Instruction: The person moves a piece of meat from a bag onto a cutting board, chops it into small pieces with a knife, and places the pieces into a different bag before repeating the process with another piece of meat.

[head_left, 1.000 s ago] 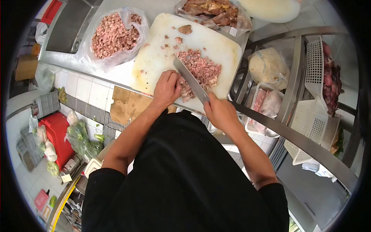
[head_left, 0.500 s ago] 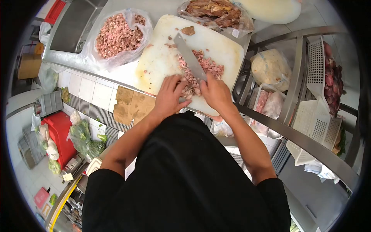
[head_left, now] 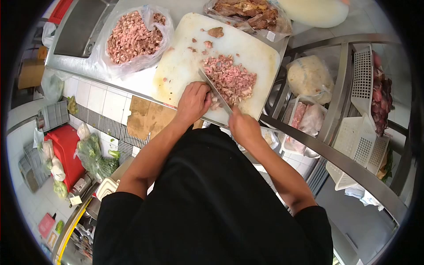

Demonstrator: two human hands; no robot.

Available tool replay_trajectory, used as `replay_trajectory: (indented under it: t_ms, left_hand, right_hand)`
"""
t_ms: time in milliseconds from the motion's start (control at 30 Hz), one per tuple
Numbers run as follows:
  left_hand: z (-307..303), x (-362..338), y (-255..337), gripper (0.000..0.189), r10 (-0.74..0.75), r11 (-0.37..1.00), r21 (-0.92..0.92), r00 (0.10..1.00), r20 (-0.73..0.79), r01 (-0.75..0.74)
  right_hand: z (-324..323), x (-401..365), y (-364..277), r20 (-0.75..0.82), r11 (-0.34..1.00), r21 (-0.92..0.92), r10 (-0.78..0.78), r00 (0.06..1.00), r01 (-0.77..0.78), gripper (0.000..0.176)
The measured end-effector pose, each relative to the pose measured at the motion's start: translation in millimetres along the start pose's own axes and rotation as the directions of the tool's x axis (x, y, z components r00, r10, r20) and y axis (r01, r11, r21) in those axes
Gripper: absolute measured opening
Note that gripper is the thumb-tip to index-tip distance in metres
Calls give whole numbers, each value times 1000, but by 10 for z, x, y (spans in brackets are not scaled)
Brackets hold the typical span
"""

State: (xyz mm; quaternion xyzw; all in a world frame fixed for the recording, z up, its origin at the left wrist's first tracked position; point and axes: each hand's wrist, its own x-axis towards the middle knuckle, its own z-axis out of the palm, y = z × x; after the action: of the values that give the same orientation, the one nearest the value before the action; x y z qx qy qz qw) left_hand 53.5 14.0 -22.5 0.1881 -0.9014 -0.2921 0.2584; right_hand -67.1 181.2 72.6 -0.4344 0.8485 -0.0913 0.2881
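The white cutting board [head_left: 185, 66] fills most of the steel table [head_left: 132, 84], and its near side runs right along the table's near edge. The left half of the board is bare apart from a few scraps. A plastic bag of diced meat [head_left: 130, 37] crowds the board's left side, and a bag of cooked meat chunks [head_left: 247, 13] lies over its far edge. Just past the board's right side the table ends, and a steel rack rail [head_left: 335, 154] with white baskets [head_left: 360, 141] stands close there. A sink [head_left: 77, 28] takes up the far left.

The pile of chopped meat [head_left: 232, 77] sits on the right half of the board. It is pink-brown, cut into small rough cubes and heaped loosely. A few stray bits and one larger brown piece lie farther off.

The knife [head_left: 214, 90] slants from the near right to the far left, with its blade down along the pile's left side. The right hand [head_left: 243, 126] is wrapped tight round the handle at the board's near edge. The left hand [head_left: 193, 102] is curled closed, knuckles up, just left of the blade at the pile's near end, and I cannot tell whether it grips any meat
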Motion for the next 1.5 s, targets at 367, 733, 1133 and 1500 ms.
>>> replay_trajectory:
  t_ms: [367, 733, 1133, 1500]
  left_hand:
    - [-160, 16, 59, 23, -64, 995, -78, 997, -44, 60]
    - [-168, 16, 68, 20, -112, 983, -151, 993, -23, 107]
    - [-131, -34, -1, 23, -58, 998, -5, 998, 0, 58]
    - [-140, -102, -23, 21, -56, 998, 18, 998, -6, 57]
  right_hand:
    - [-647, -190, -119, 130, 996, -35, -72, 989, 77, 22]
    - [-206, 439, -177, -80, 982, 15, -188, 979, 190, 20]
    - [104, 474, -77, -34, 992, 1, -125, 992, 125, 26]
    - [1, -36, 1, 75, 999, -32, -31, 997, 33, 23]
